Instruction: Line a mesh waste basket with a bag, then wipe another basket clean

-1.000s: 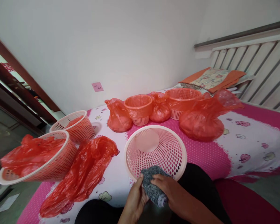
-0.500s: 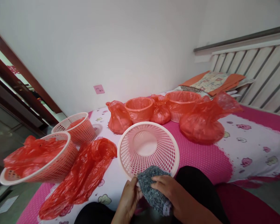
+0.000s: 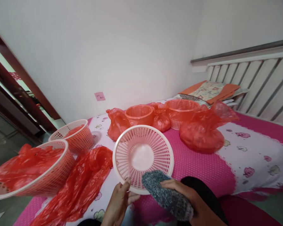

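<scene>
A pale pink mesh plastic basket (image 3: 142, 157) stands tilted in front of me, its open top facing me and nothing visible inside. My left hand (image 3: 119, 201) grips the near left of its rim, thumb over the edge and fingers beneath. In my right hand (image 3: 188, 197) is a grey, fuzzy cloth (image 3: 165, 194), folded or bunched, whose far end overlaps the basket's near right rim. Whether the cloth presses on the rim I cannot tell. Left of the basket, a crumpled red plastic bag (image 3: 82, 182) lies on the bed.
At left are two mesh baskets (image 3: 49, 179) with red plastic in them. Along the wall stand red-lined baskets (image 3: 139, 114) and several tied red bags (image 3: 200, 135). Folded fabric (image 3: 209, 91) lies near the radiator (image 3: 254, 84). A patterned sheet (image 3: 247, 150) covers the bed.
My left hand has left the cloth and taken the basket's rim. The basket has tipped more towards me. My right hand has moved right with the cloth.
</scene>
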